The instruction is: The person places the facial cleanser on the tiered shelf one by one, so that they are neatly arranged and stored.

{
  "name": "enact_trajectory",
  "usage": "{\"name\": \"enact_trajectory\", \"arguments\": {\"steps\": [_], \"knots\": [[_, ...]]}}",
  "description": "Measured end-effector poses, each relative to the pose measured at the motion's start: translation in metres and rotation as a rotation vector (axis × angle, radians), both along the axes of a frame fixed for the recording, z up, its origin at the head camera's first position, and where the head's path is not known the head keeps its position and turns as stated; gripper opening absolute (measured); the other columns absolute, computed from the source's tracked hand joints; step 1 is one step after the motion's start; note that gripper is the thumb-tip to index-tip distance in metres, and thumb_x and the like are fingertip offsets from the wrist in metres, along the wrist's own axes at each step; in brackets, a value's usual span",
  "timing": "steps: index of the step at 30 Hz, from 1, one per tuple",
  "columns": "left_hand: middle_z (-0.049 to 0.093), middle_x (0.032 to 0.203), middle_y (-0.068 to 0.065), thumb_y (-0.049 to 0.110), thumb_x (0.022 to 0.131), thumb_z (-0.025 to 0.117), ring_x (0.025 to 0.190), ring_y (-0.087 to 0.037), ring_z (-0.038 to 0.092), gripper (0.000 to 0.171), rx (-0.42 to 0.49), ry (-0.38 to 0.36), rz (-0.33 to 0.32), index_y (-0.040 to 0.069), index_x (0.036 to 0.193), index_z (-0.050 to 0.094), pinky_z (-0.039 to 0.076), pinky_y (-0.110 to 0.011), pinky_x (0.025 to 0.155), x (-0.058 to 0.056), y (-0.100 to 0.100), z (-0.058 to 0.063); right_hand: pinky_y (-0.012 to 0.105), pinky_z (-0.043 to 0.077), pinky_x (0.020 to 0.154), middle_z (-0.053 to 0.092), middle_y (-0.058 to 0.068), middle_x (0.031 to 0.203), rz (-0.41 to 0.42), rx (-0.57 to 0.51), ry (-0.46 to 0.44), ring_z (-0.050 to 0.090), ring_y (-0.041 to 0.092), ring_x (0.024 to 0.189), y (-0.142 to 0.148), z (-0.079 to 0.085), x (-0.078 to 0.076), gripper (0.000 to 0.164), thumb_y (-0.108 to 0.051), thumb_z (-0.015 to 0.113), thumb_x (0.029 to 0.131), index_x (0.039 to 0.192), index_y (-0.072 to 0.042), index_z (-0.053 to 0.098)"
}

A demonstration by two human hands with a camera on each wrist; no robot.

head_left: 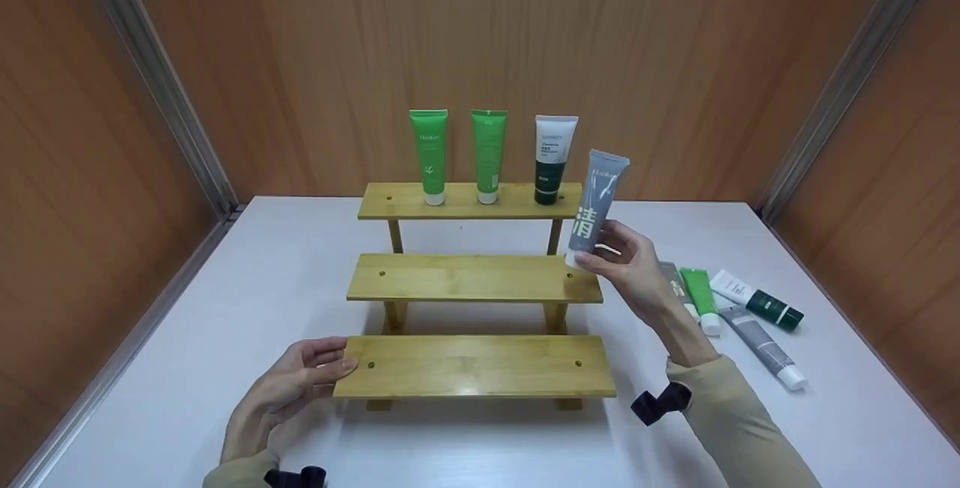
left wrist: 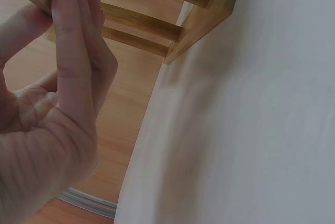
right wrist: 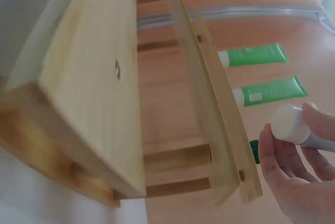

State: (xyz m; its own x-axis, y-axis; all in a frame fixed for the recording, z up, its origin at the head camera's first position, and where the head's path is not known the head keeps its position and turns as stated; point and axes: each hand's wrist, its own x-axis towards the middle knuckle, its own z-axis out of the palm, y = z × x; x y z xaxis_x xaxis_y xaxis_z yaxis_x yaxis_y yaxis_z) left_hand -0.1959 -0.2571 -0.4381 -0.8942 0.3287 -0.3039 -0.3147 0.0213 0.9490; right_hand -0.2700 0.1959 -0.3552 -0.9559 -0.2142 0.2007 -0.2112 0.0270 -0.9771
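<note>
Toward the right, our right grip (head_left: 634, 267) holds a gray tube (head_left: 600, 196), our left grip (head_left: 296, 377) pinching the near shelf (head_left: 474, 366).

Beige long sleeves on both arms, kinda khaki. The right sleeve (head_left: 739, 420) looked plain with some soft creases, and the left sleeve (head_left: 238, 471) was mostly cropped out. Chunky black gadget (head_left: 661, 402) by the right cuff, two stubby lumps joined together, plus a black twin (head_left: 296, 477) by the left. Fingers (left wrist: 73, 72) were bare.
</note>
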Motion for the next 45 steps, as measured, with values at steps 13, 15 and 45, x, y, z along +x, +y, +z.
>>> {"name": "enact_trajectory", "arguments": {"steps": [13, 15, 45], "knots": [[0.065, 0.116, -0.002, 0.017, 0.095, 0.069, 0.102, -0.010, 0.069, 0.084, 0.006, 0.008, -0.013, -0.017, 0.151, 0.017, 0.060, -0.026, 0.091, 0.000, -0.001, 0.000, 0.044, 0.049, 0.112, 0.059, 0.018, 0.136, 0.019, 0.157, 0.032, 0.060, 0.029, 0.124, -0.042, 0.011, -0.007, 0.063, -0.010, 0.077, 0.087, 0.144, -0.005, 0.050], [0.065, 0.115, -0.002, 0.017, 0.095, 0.069, 0.101, -0.010, 0.069, 0.083, 0.006, 0.008, -0.011, -0.017, 0.151, 0.018, 0.060, -0.025, 0.091, 0.000, -0.001, 0.000, 0.046, 0.049, 0.112, 0.060, 0.018, 0.135, 0.022, 0.170, 0.018, 0.061, 0.030, 0.124, -0.049, 0.011, -0.008, 0.064, -0.011, 0.078, 0.086, 0.143, -0.006, 0.052], [0.062, 0.116, -0.003, 0.016, 0.094, 0.071, 0.101, -0.010, 0.067, 0.084, -0.015, 0.024, 0.005, -0.018, 0.150, 0.018, 0.060, -0.024, 0.089, 0.001, 0.001, -0.001, 0.036, 0.056, 0.099, 0.069, 0.022, 0.121, 0.113, 0.162, 0.037, 0.069, 0.022, 0.103, -0.135, -0.003, -0.027, 0.054, 0.000, 0.080, 0.079, 0.129, 0.000, 0.062]]}}
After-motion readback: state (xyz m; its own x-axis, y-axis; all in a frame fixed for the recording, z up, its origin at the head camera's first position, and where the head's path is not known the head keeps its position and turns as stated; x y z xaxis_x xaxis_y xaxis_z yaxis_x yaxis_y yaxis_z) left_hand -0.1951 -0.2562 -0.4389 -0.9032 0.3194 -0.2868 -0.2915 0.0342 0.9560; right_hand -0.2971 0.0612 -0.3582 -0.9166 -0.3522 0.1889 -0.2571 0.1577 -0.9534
